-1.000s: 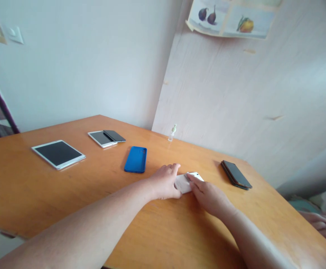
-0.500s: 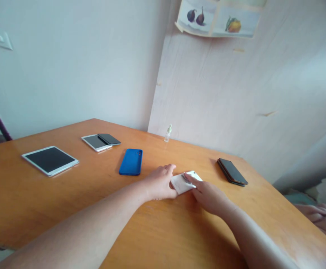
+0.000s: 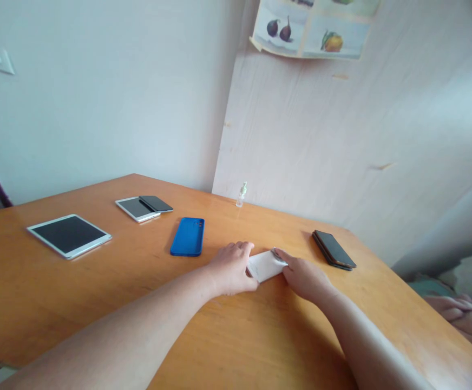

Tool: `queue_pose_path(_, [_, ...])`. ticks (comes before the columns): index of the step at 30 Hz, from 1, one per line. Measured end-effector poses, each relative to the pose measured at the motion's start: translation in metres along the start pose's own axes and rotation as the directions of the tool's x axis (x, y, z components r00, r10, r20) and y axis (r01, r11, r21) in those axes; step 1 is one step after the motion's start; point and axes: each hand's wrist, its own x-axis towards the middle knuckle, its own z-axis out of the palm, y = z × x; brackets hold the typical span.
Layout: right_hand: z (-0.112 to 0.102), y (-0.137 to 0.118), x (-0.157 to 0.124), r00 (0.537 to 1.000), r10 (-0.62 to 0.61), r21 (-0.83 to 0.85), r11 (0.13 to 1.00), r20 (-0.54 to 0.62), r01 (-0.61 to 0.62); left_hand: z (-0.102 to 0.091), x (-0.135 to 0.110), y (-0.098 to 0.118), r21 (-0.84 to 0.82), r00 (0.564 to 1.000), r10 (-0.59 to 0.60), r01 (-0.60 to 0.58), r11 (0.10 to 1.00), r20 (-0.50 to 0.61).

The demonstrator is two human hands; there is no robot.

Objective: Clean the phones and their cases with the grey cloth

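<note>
Your left hand (image 3: 231, 268) is curled around the left end of the white phone (image 3: 263, 265), fingers over its top edge, thumb at the near side. Your right hand (image 3: 305, 276) closes on the phone's right end, fingertips at the far corner. The white phone lies low on the tabletop (image 3: 98, 292) between both hands, near the middle of the right half; you cannot tell whether it rests flat. A blue phone (image 3: 188, 236) lies just left of your left hand. Further left: a small white tablet (image 3: 134, 209) with a dark phone (image 3: 156, 203) overlapping its edge, and a larger tablet (image 3: 69, 234). A black phone (image 3: 333, 249) lies right of your right hand. A small bottle (image 3: 241, 195) stands by the wall.
</note>
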Motion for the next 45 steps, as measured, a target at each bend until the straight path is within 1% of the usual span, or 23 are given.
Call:
queue_pose_path(2, [0.001, 0.001, 0.001, 1.0, -0.023, 0.043, 0.999, -0.014, 0.024, 0.002, 0.001, -0.001, -0.015, 1.0, -0.012, 0.012, 1.0, 0.002])
queue_pose_path(4, [0.003, -0.01, -0.006, 0.991, -0.134, 0.101, 0.986, -0.009, 0.134, 0.003, 0.001, -0.001, -0.029, 1.0, -0.019, 0.019, 0.999, 0.009])
queue_pose_path(6, [0.005, -0.025, -0.015, 0.969, -0.248, 0.129, 0.961, 0.004, 0.246, 0.002, 0.002, -0.001, -0.032, 1.0, -0.02, 0.02, 0.999, 0.013])
queue_pose_path(8, [0.005, -0.031, -0.016, 0.96, -0.279, 0.123, 0.953, 0.015, 0.276, 0.001, 0.001, 0.0, -0.031, 1.0, -0.019, 0.019, 0.999, 0.008])
queue_pose_path(10, [0.005, -0.021, -0.008, 0.979, -0.205, 0.102, 0.974, 0.011, 0.203, 0.001, 0.001, 0.0, -0.037, 1.0, -0.025, 0.026, 0.999, 0.012])
queue_pose_path(13, [0.004, 0.01, 0.01, 0.999, -0.03, 0.094, 0.995, -0.019, 0.031, 0.0, 0.0, 0.001, -0.046, 0.999, -0.034, 0.035, 0.998, 0.026])
queue_pose_path(15, [0.004, 0.023, 0.012, 1.0, 0.015, 0.094, 0.995, -0.023, -0.013, 0.0, 0.0, 0.0, -0.037, 0.999, -0.032, 0.033, 0.999, 0.024])
queue_pose_path(16, [0.004, 0.024, 0.009, 1.0, 0.015, 0.09, 0.996, -0.014, -0.014, 0.0, 0.0, 0.0, -0.03, 0.999, -0.029, 0.03, 0.999, 0.021])
queue_pose_path(19, [0.004, 0.005, -0.013, 0.996, -0.083, 0.081, 0.994, 0.042, 0.079, -0.003, 0.0, 0.0, -0.008, 1.0, -0.01, 0.011, 1.0, 0.023])
queue_pose_path(21, [0.003, -0.01, -0.028, 0.974, -0.218, 0.099, 0.972, 0.059, 0.212, -0.005, 0.0, 0.001, 0.003, 1.0, 0.013, -0.013, 1.0, 0.026])
queue_pose_path(22, [0.002, -0.014, -0.032, 0.964, -0.259, 0.099, 0.963, 0.067, 0.252, -0.007, 0.0, 0.001, 0.007, 0.999, 0.023, -0.023, 1.0, 0.03])
queue_pose_path(23, [0.0, -0.015, -0.033, 0.962, -0.264, 0.084, 0.963, 0.074, 0.257, -0.008, 0.0, 0.001, 0.012, 0.999, 0.03, -0.03, 0.999, 0.037])
queue_pose_path(24, [-0.002, -0.013, -0.032, 0.97, -0.23, 0.055, 0.973, 0.08, 0.226, -0.01, 0.0, 0.002, 0.018, 0.998, 0.032, -0.033, 0.999, 0.048])
queue_pose_path(27, [-0.008, 0.001, -0.023, 0.997, -0.026, -0.064, 0.998, 0.068, 0.03, -0.013, 0.0, 0.003, 0.028, 0.997, 0.033, -0.035, 0.999, 0.072])
queue_pose_path(29, [-0.011, 0.005, -0.022, 0.998, 0.033, -0.103, 0.994, 0.06, -0.027, -0.013, -0.001, 0.003, 0.02, 0.998, 0.035, -0.036, 0.999, 0.061])
queue_pose_path(31, [-0.013, -0.003, -0.031, 0.997, -0.02, -0.098, 0.995, 0.073, 0.028, -0.013, -0.001, 0.002, 0.006, 0.998, 0.035, -0.035, 0.999, 0.052])
queue_pose_path(33, [-0.013, -0.019, -0.045, 0.984, -0.154, -0.059, 0.985, 0.093, 0.159, -0.013, -0.001, 0.002, -0.003, 0.998, 0.032, -0.032, 0.999, 0.062])
queue_pose_path(35, [-0.012, -0.031, -0.056, 0.957, -0.273, -0.012, 0.961, 0.099, 0.276, -0.012, 0.0, 0.001, -0.008, 0.997, 0.026, -0.025, 1.0, 0.076])
queue_pose_path(37, [-0.012, -0.032, -0.055, 0.956, -0.284, -0.008, 0.959, 0.069, 0.285, -0.012, 0.0, 0.0, -0.012, 0.997, 0.026, -0.025, 1.0, 0.076])
queue_pose_path(39, [-0.011, -0.021, -0.043, 0.98, -0.2, -0.033, 0.979, 0.002, 0.2, -0.011, 0.0, -0.001, -0.017, 0.997, 0.034, -0.032, 0.999, 0.068])
queue_pose_path(41, [-0.009, -0.005, -0.025, 0.988, -0.124, -0.027, 0.992, -0.087, 0.122, -0.011, 0.0, -0.001, -0.017, 0.997, 0.037, -0.036, 0.999, 0.063])
queue_pose_path(43, [-0.006, 0.008, -0.009, 0.98, -0.098, 0.024, 0.994, -0.171, 0.104, -0.011, 0.0, -0.002, -0.015, 0.997, 0.032, -0.031, 0.999, 0.063])
queue_pose_path(45, [-0.002, 0.013, -0.001, 0.967, -0.103, 0.086, 0.988, -0.235, 0.126, -0.01, 0.0, -0.002, -0.014, 0.998, 0.03, -0.029, 0.999, 0.061])
